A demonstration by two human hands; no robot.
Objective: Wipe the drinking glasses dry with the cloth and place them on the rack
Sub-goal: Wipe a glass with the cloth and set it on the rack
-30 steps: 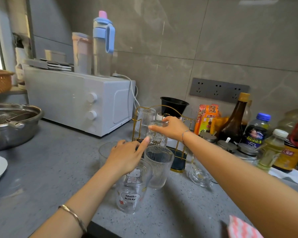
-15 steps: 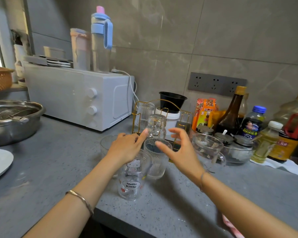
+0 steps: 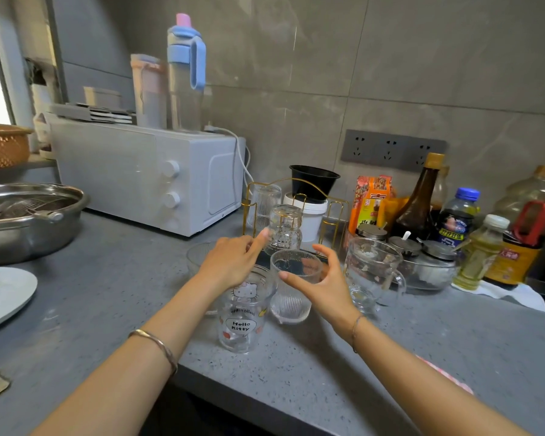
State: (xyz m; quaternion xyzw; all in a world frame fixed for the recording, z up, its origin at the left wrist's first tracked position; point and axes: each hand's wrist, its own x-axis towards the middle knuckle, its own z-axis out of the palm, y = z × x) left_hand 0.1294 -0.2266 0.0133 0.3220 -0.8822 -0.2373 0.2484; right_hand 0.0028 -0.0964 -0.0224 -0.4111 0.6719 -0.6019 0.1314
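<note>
A gold wire rack (image 3: 335, 212) stands at the back of the counter. It carries two upside-down glasses: a ribbed one (image 3: 262, 201) and a knobbly one (image 3: 286, 229). In front stand an upright ribbed glass (image 3: 291, 298), a Hello Kitty glass (image 3: 242, 324), a glass (image 3: 197, 254) partly hidden behind my left hand, and a handled glass mug (image 3: 372, 273). My left hand (image 3: 233, 264) lies over the Hello Kitty glass's rim, its forefinger stretched to the knobbly glass. My right hand (image 3: 323, 286) is spread beside the upright ribbed glass, holding nothing. A pink cloth (image 3: 447, 377) lies behind my right forearm.
A white oven (image 3: 145, 171) with bottles on top stands at the back left. A steel basin (image 3: 29, 221) and a white plate (image 3: 4, 294) are at the left. Sauce bottles (image 3: 419, 199), jars and a black cup (image 3: 313, 182) crowd the right, behind the rack.
My right hand let go of the knobbly glass, left upside down on the rack, and drew back to the upright ribbed glass. My left hand barely moved.
</note>
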